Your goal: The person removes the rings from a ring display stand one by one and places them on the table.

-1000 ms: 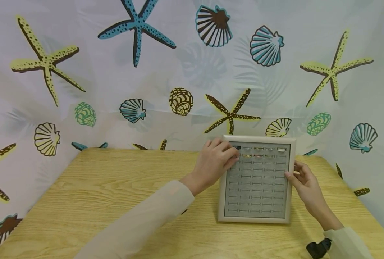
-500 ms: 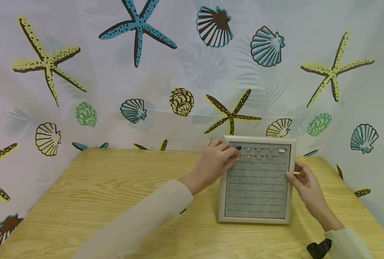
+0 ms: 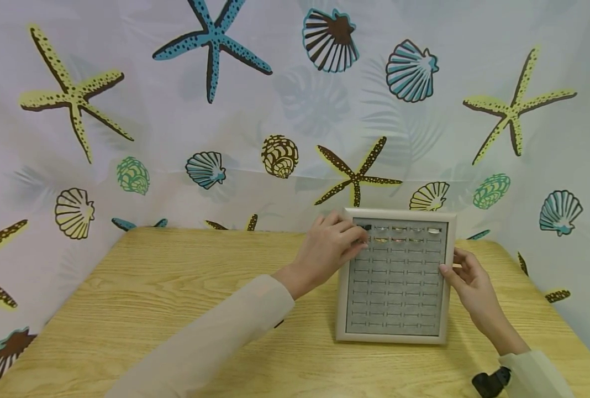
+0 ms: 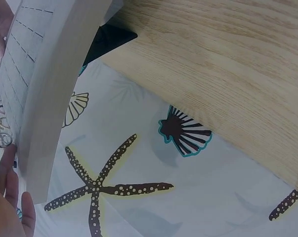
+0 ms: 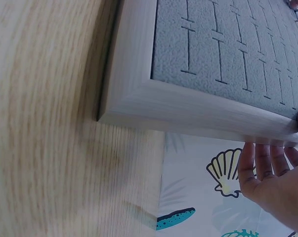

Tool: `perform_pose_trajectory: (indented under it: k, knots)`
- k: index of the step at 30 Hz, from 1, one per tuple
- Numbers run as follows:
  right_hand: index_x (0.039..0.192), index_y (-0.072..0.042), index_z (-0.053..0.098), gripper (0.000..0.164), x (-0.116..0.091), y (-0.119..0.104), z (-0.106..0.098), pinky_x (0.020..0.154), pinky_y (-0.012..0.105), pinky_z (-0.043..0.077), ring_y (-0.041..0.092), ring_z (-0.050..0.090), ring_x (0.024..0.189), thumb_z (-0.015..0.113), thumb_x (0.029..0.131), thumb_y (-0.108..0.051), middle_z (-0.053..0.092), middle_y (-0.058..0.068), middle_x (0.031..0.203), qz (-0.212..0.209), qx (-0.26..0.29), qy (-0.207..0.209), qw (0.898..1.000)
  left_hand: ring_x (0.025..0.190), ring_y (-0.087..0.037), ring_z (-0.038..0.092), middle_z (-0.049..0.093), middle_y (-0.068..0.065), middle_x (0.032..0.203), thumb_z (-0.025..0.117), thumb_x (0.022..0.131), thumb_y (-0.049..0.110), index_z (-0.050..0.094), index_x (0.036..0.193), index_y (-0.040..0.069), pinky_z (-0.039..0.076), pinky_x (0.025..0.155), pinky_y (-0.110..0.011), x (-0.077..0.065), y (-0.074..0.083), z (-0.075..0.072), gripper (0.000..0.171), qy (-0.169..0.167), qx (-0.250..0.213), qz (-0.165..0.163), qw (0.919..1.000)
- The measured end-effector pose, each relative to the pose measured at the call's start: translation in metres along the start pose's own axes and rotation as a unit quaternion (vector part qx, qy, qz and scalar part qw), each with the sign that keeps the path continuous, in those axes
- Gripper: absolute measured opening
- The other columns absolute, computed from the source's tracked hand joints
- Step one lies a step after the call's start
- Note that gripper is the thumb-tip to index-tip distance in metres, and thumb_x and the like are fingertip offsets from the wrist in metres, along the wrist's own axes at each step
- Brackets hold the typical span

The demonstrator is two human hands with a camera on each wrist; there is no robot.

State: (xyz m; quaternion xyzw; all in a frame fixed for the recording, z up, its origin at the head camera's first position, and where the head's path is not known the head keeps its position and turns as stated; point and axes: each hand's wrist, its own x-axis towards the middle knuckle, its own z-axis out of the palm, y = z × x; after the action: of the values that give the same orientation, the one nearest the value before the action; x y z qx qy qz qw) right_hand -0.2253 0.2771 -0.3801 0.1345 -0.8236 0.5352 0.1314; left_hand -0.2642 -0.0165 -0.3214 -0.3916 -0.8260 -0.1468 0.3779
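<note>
A ring display board with a pale frame and grey slotted foam stands upright on the table, leaning slightly back. My left hand is at its upper left, pinching a ring at the left end of the second row; fingertips partly hide it. Right above those fingers sits a black ring. More rings fill the top row, ending in a wide white ring, and several lie along the second row. My right hand grips the frame's right edge, thumb in front and fingers behind.
The wooden table extends left of the board. A black support props the board from behind. Shell-print cloth hangs at the table's back and sides. A black wrist camera is on the right wrist. Something small and dark shows beside the left sleeve.
My left forearm has shifted very slightly left and down, while its fingers stay at the same slot. The right hand and the board hold still.
</note>
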Motion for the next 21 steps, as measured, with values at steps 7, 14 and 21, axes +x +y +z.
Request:
perform_pose_trajectory:
  k: [7,14,21]
  knots:
    - [0.135,-0.002,0.033,0.045,0.000,0.000,0.000,0.075,0.012,0.045,-0.005,0.051,0.095,0.045,0.096,-0.021,0.044,-0.013,0.110,0.001,0.000,-0.001,1.000,0.085,-0.011,0.051,0.065,0.011,0.088,0.067,0.083,0.027,0.067,0.086,0.023,0.038,0.075,-0.026,-0.003,0.000,-0.005,0.005,-0.002,-0.007,0.010,0.9999]
    - [0.135,-0.002,0.033,0.045,0.000,-0.001,0.000,0.075,0.012,0.045,-0.005,0.051,0.095,0.045,0.096,-0.021,0.044,-0.013,0.110,0.001,-0.001,0.000,1.000,0.086,-0.012,0.052,0.064,0.009,0.089,0.069,0.081,0.027,0.067,0.086,0.021,0.043,0.079,-0.029,-0.010,-0.006,-0.014,0.008,-0.008,-0.009,0.003,0.9999]
    - [0.135,-0.001,0.032,0.046,0.000,-0.001,0.000,0.075,0.012,0.045,-0.006,0.051,0.095,0.045,0.096,-0.021,0.044,-0.013,0.110,0.000,-0.002,0.000,1.000,0.084,-0.013,0.053,0.063,0.008,0.089,0.070,0.081,0.023,0.065,0.084,0.021,0.043,0.075,-0.031,-0.023,-0.018,-0.024,0.006,-0.017,-0.007,-0.008,0.9998]
